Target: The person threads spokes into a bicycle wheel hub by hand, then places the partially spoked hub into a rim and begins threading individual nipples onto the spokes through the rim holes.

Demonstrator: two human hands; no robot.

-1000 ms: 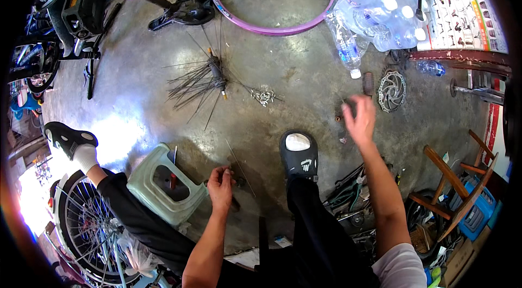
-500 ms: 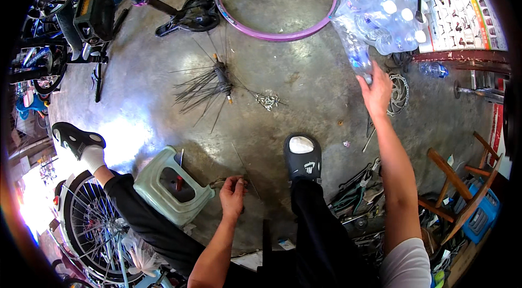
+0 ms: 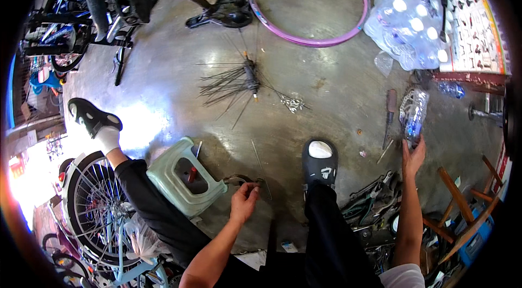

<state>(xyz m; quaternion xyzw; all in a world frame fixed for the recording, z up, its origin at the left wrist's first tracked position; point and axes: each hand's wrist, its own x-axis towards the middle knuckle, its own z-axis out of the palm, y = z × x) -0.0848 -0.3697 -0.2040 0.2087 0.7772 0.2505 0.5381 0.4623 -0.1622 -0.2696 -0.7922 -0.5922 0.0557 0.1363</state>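
Note:
My right hand (image 3: 414,156) is closed round the lower end of a clear plastic bottle (image 3: 416,113) with a blue label, tilted over a brake disc that lies partly hidden behind it. My left hand (image 3: 244,204) is in a pinch beside a pale green plastic stool (image 3: 163,171) lying on its side. Whatever its fingertips hold is too small to name. A thin spoke (image 3: 258,157) lies just beyond them. Further out, a wheel hub (image 3: 249,75) with many loose spokes rests on the floor, next to a small pile of silvery nipples (image 3: 293,104).
A purple rim (image 3: 315,43) and a black saddle (image 3: 228,11) lie at the far side. Wrapped bottles (image 3: 408,22) stand far right, above a wooden-handled tool (image 3: 391,102). Pliers and other tools (image 3: 370,195) crowd near my right leg, beside a wooden frame (image 3: 457,195). Bicycles (image 3: 98,201) stand left.
My right hand has drawn nearer to me and now grips the plastic bottle, away from the wrapped bottles. My left hand stays beside the stool. The view has shifted left.

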